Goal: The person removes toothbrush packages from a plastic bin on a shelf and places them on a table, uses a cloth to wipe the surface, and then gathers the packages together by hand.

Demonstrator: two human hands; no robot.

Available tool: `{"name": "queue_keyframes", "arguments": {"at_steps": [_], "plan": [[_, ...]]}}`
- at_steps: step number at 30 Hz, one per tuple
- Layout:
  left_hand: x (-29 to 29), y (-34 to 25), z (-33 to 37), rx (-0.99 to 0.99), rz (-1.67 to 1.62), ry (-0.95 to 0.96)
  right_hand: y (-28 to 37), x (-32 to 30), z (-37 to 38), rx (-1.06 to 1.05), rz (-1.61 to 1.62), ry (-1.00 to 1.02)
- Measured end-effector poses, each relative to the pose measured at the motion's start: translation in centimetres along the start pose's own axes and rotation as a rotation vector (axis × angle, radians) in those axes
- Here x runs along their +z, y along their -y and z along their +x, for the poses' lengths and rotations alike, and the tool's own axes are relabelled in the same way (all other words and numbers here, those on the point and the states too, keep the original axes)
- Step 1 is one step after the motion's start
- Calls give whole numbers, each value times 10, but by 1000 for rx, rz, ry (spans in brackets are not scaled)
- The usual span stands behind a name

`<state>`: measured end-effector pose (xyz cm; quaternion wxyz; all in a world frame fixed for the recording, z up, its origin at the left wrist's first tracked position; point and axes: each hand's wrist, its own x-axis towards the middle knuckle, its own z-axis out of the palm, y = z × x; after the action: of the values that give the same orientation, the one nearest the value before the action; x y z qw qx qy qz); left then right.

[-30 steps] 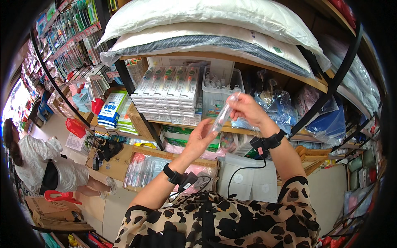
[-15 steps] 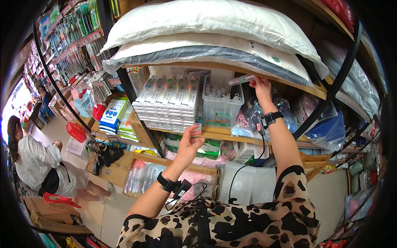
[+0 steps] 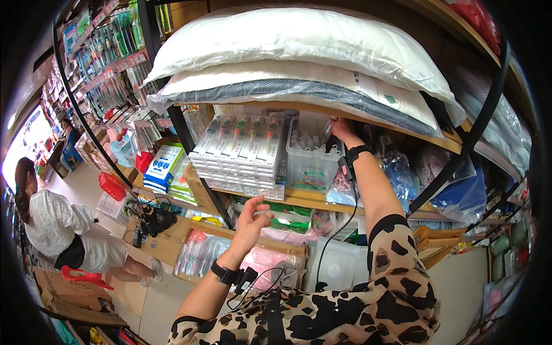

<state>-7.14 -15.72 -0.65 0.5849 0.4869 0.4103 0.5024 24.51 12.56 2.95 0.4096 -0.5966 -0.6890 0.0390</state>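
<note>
In the head view, the right hand (image 3: 341, 127) is by one tub's (image 3: 309, 164) right rear; I cannot tell its grip. The left hand (image 3: 251, 223), loosely spread, empty, is near boxes (image 3: 238, 150), five across on top, sharing the tub's shelf (image 3: 316, 199) under two pillows (image 3: 287, 46).

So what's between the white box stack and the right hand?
Head view: a clear plastic bin holding small pale items stands between the box stack and the right hand.

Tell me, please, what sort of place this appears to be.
Most likely a household-goods shop: small packs hang in rows at the left, many matching boxes stand stacked, and wrapped pillows lie above them.
</note>
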Motion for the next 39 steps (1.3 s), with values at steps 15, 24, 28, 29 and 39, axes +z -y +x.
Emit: {"name": "queue_keyframes", "arguments": {"at_steps": [15, 24, 28, 29, 39], "plan": [[-12, 8, -5, -50, -14, -102, 15, 33, 12, -7, 108, 229], [-10, 10, -2, -57, -5, -77, 15, 23, 13, 36, 126, 341], [-8, 11, -2, -58, -11, -64, 27, 16, 4, 294, -14, 578], [-6, 10, -2, -63, -1, -63, 27, 13, 2, 296, -16, 576], [-5, 11, 1, -64, -6, -40, 31, -5, 0, -47, -196, 647]]}}
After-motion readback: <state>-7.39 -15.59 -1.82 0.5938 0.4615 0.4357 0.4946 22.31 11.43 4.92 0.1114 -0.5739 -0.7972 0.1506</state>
